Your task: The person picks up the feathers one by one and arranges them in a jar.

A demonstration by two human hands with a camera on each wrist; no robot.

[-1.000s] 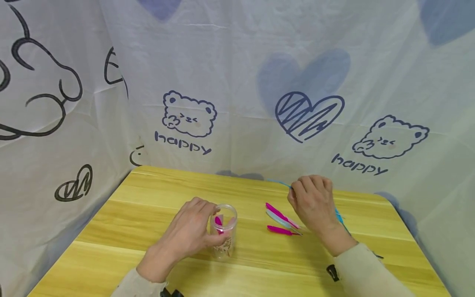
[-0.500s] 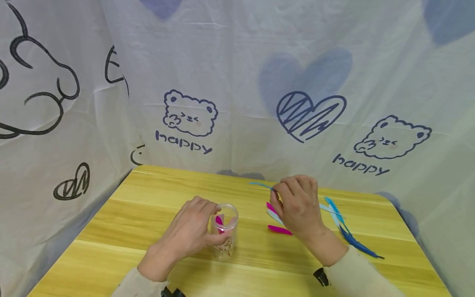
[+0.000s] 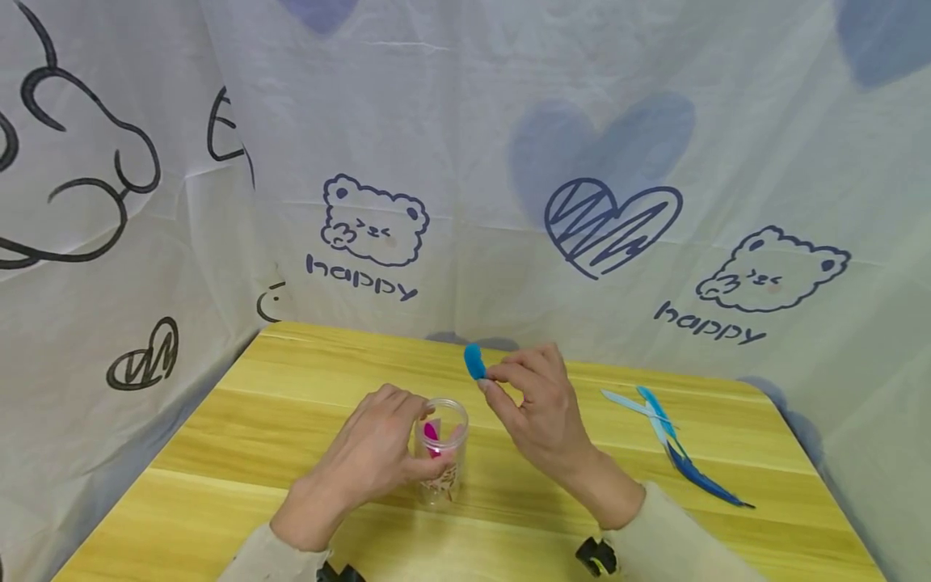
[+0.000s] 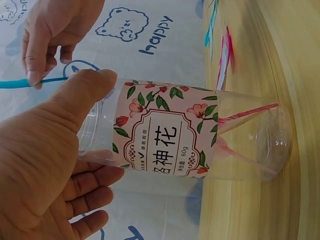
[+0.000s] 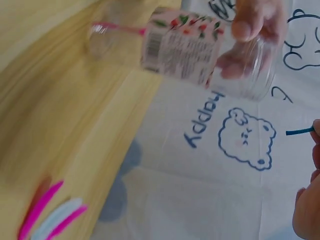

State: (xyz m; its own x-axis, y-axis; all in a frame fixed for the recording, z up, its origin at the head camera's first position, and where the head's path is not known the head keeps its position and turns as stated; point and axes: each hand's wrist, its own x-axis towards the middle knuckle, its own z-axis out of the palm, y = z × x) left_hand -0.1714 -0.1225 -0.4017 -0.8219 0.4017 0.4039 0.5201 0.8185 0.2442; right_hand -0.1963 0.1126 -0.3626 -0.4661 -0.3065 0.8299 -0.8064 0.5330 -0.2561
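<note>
Standing on the wooden table, a clear plastic jar (image 3: 440, 485) with a pink floral label (image 4: 162, 130) is open at the top. My left hand (image 3: 364, 440) grips it just below the rim, thumb on one side and fingers on the other. Inside the jar are a magenta feather (image 3: 431, 437) and pale pink ones, their quills (image 4: 250, 114) reaching towards the base. My right hand (image 3: 541, 404) pinches a bright blue feather (image 3: 474, 362) between thumb and index finger. It is raised to the right of the jar mouth, and the feather's tip points up.
At the table's right lie dark blue (image 3: 701, 478), bright blue (image 3: 652, 402) and pale blue feathers (image 3: 625, 401), crossing one another. Magenta (image 5: 42, 210) and pale blue (image 5: 57, 217) feathers lie where my right hand hides them in the head view. A printed cloth (image 3: 451, 162) hangs behind.
My right hand has moved left across the table towards the jar, carrying the blue feather and turning it from lying sideways to upright. My left hand and the jar stay in place.
</note>
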